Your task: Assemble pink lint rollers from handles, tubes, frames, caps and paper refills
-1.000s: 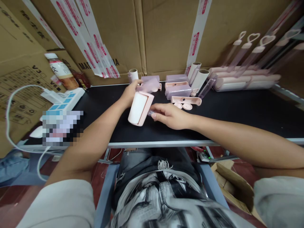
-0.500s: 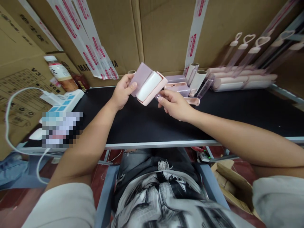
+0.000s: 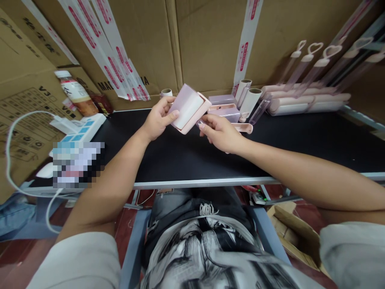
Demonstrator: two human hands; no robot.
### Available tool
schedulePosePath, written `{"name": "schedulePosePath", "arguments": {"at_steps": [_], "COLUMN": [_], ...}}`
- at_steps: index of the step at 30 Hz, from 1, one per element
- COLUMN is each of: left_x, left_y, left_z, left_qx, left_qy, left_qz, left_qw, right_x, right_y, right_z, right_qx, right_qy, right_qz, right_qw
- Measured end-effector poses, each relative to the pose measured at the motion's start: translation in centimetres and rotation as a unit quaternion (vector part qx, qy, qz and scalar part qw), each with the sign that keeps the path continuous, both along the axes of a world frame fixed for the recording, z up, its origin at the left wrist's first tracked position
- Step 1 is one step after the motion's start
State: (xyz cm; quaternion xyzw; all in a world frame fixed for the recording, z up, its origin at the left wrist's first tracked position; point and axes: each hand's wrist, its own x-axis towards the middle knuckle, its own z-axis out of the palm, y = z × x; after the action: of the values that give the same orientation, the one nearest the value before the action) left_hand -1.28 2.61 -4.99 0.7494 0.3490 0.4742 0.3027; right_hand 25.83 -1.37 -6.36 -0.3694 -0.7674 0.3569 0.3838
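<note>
My left hand [image 3: 159, 118] is closed on a translucent purple cover [image 3: 184, 97], thumb on the near face. The cover now sits over most of the white roll of a lint roller [image 3: 202, 111], whose pink frame stays outside at the right. At the lower right of that frame, my right hand [image 3: 219, 130] pinches the short purple handle of the lint roller. Its fingers hide most of the handle. Both hands hold these parts raised over the black tabletop [image 3: 174, 160].
Behind my right hand lie more purple covers [image 3: 230, 114], white paper rolls [image 3: 252, 100] and a pink handle part [image 3: 246, 128]. Pink lint rollers with heart-topped handles [image 3: 323, 62] stand at the right. At the left are a bottle [image 3: 76, 92] and a power strip [image 3: 87, 126].
My left hand has moved slightly right, sliding the purple cover over the white roll, which was bare before. My right hand has stayed in place.
</note>
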Motion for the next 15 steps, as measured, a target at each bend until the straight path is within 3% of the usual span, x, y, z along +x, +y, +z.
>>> {"name": "schedulePosePath", "arguments": {"at_steps": [5,8,11,13,15], "left_x": [0.3,0.3,0.6,1.4,2.9], "left_y": [-0.5,-0.4,-0.7,-1.8,-3.6], "left_z": [0.1,0.1,0.1,0.3,0.3], "left_qx": [0.008,0.032,0.153,0.260,0.328], "left_qy": [0.072,0.109,0.132,0.135,0.161], "left_qz": [-0.061,-0.057,0.055,0.145,0.157], "left_qw": [0.995,0.992,0.978,0.945,0.918], "right_x": [-0.3,-0.6,-0.9,-1.0,-1.0], "right_y": [-0.8,-1.4,-1.5,-1.3,-1.1], "right_z": [0.4,1.1,1.9,2.2,2.4], "right_qx": [-0.027,-0.087,-0.158,-0.192,-0.225], "right_qy": [0.028,0.063,0.090,0.114,0.154], "right_qz": [0.009,0.015,-0.019,-0.049,-0.060], "right_qw": [0.999,0.994,0.983,0.974,0.960]}}
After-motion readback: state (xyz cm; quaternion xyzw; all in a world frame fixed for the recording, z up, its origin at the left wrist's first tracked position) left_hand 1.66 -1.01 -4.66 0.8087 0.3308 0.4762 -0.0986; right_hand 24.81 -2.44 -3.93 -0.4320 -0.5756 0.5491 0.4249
